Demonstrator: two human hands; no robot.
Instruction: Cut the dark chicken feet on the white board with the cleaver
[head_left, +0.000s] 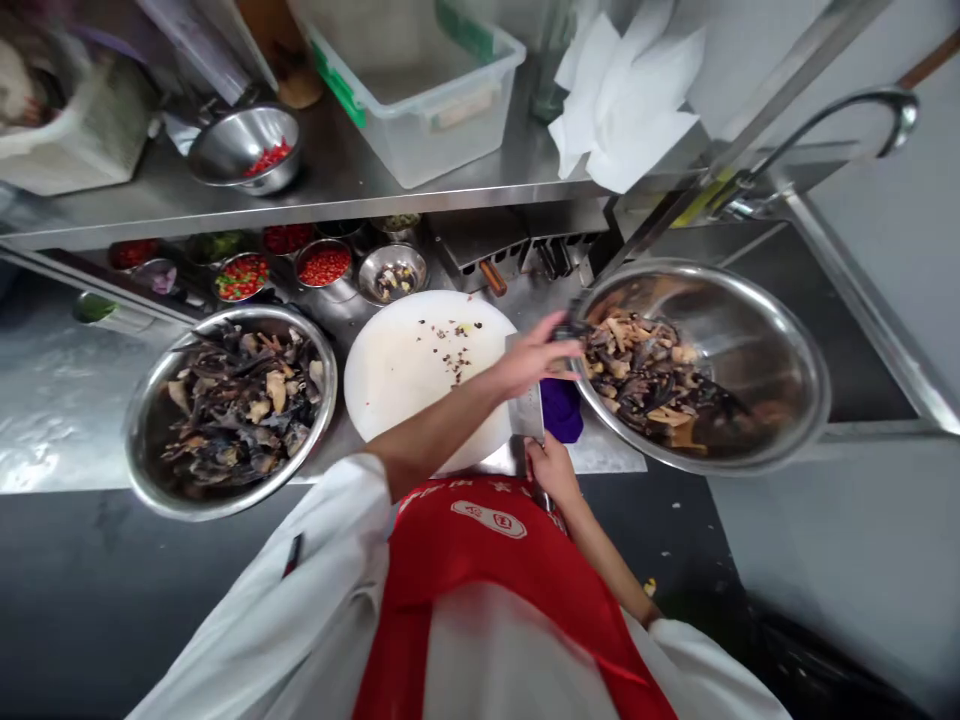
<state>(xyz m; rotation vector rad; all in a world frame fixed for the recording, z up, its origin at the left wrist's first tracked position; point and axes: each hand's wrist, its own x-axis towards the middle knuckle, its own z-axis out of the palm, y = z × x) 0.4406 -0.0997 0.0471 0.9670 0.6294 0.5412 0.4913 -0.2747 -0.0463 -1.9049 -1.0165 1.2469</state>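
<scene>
My left hand [534, 358] reaches across the board to the rim of the right-hand steel bowl [757, 370]. Its fingers are closed around a dark, blurred piece of meat [571, 330]. Inside that bowl lies a heap of dark and tan chopped meat pieces [645, 370]. Close to my apron, my right hand [551, 468] grips a cleaver [528, 408], its wide blade lying over the right edge of the round white cutting board [390, 370]. Small dark scraps [454, 360] are scattered on the board.
Another steel bowl [326, 400] full of dark meat pieces stands left of the board. Bowls of chopped red peppers [324, 266] line the back under a steel shelf [337, 205]. A purple cloth [561, 410] lies beside the board. A faucet [896, 115] rises at right.
</scene>
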